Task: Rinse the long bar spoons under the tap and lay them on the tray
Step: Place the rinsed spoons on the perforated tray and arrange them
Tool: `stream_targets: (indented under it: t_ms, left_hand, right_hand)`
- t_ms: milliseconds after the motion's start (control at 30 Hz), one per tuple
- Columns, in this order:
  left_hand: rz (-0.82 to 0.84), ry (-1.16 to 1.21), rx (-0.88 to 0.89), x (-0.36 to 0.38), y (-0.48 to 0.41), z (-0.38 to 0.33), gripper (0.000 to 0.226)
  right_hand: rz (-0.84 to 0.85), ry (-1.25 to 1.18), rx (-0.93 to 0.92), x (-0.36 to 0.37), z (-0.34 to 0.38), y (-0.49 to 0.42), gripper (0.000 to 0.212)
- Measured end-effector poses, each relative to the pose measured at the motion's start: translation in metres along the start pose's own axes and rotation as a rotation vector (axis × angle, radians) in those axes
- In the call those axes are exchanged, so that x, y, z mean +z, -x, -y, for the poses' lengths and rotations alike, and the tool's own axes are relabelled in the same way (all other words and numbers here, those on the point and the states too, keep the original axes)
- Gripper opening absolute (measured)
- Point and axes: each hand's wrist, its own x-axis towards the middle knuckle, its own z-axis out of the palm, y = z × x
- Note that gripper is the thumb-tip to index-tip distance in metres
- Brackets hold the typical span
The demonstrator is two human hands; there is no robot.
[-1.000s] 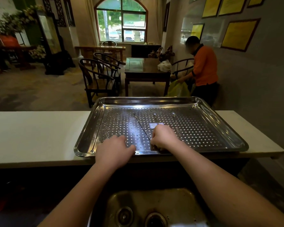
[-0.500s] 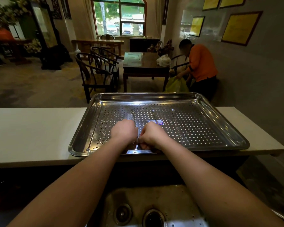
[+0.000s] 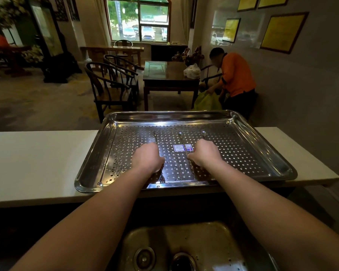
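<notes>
Steel tray [image 3: 164, 116], spoons [image 3: 181, 139], left hand [image 3: 148, 160], right hand [image 3: 205, 155]

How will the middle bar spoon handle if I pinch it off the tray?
Probably slippery: the middle bar spoon is thin polished metal, lying flat on the perforated steel tray. Likely light and stiff, hard to get fingers under. Its slim stem may roll when nudged.
</notes>
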Motion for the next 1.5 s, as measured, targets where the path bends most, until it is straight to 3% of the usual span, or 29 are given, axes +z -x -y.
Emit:
stream_targets:
  t_ms: [267,433,933,1200,1333,1500]
  left_hand:
    - [-0.03,-0.02,0.013,0.003,0.002,0.002,0.022]
    - [-0.023,-0.012,0.001,0.005,0.004,-0.002,0.017]
    - [-0.005,0.05,-0.025,0.003,0.003,-0.001,0.017]
    - [0.045,0.024,0.013,-0.008,0.0,0.01,0.03]
    - [0.075,-0.044,0.08,-0.016,0.015,0.021,0.041]
    - [0.046,-0.155,0.127,-0.017,0.045,0.028,0.054]
  right_hand:
    - [0.009,-0.042,0.036,0.002,0.011,-0.001,0.011]
    - [-0.014,-0.087,0.036,0.008,0.019,0.001,0.025]
    - [0.022,-0.083,-0.064,0.008,0.024,0.004,0.019]
    - [-0.138,0.0,0.033,-0.019,-0.037,-0.007,0.012]
    - [-0.088,0.049,0.09,-0.019,-0.056,-0.004,0.026]
    - [-0.096,0.067,0.1,-0.017,-0.057,-0.004,0.016]
